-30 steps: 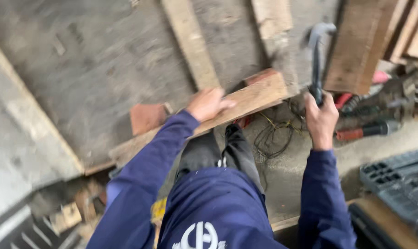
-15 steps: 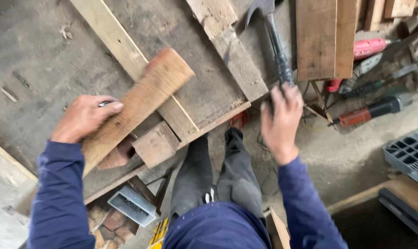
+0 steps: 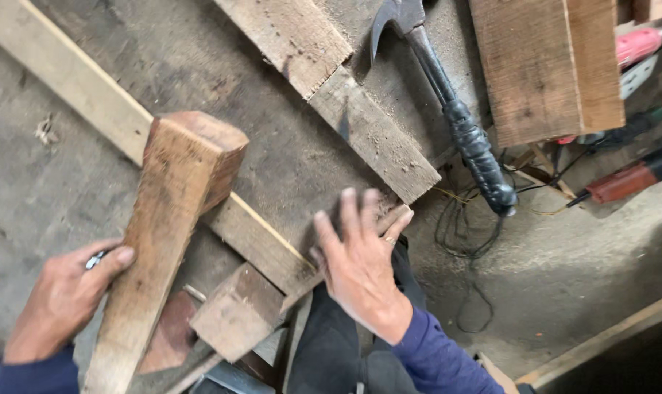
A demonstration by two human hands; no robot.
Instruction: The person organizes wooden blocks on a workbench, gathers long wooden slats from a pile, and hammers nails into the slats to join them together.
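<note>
My left hand (image 3: 64, 303) at the lower left grips a thick brown wooden beam (image 3: 170, 219), which slants upward across a large grey board (image 3: 272, 153). My right hand (image 3: 360, 263) lies flat with its fingers spread on the near edge of that board, holding nothing. A black claw hammer (image 3: 447, 109) lies loose at the upper right, its head on the board and its handle end past the board's edge, well apart from my right hand.
A pale long strip (image 3: 68, 87) and a rough plank (image 3: 331, 80) lie nailed across the grey board. A small wood block (image 3: 236, 314) sits below it. A brown plank (image 3: 542, 66), a red power tool (image 3: 630, 179) and tangled cables (image 3: 469, 233) lie at right.
My right hand let go of the hammer and dropped flat onto the board's edge. My left hand has tipped the beam more upright and nearer the view.
</note>
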